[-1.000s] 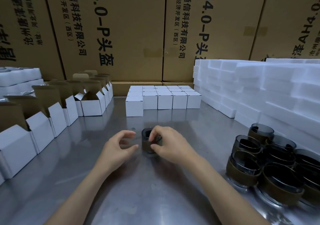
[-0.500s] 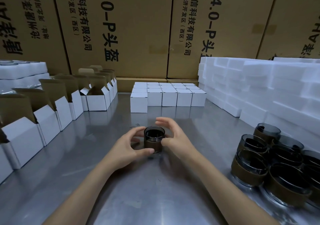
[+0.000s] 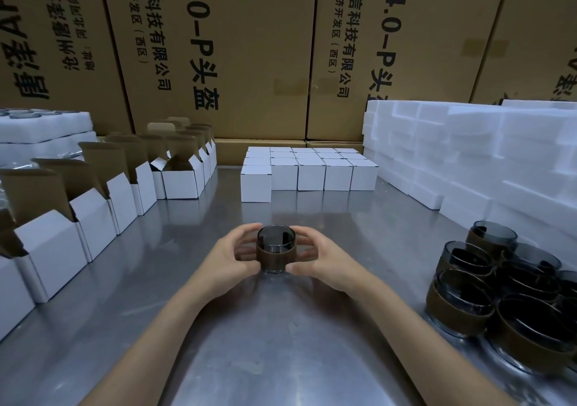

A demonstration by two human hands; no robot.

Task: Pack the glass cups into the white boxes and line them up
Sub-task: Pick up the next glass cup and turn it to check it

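Brown cartons [image 3: 259, 49] wall off the far edge of the steel tabletop [image 3: 281, 343], with foam blocks [image 3: 468, 162] stacked along its right edge. Closed white boxes [image 3: 309, 171] stand in rows at the far middle; open boxes [image 3: 93, 218] run down the left edge, and waiting cups [image 3: 499, 290] crowd the near right. The glass cup [image 3: 276, 252] stands upright at the centre, the left hand [image 3: 231, 260] and right hand [image 3: 321, 262] curled round its sleeve. The open boxes lie left of it, nearer the left hand
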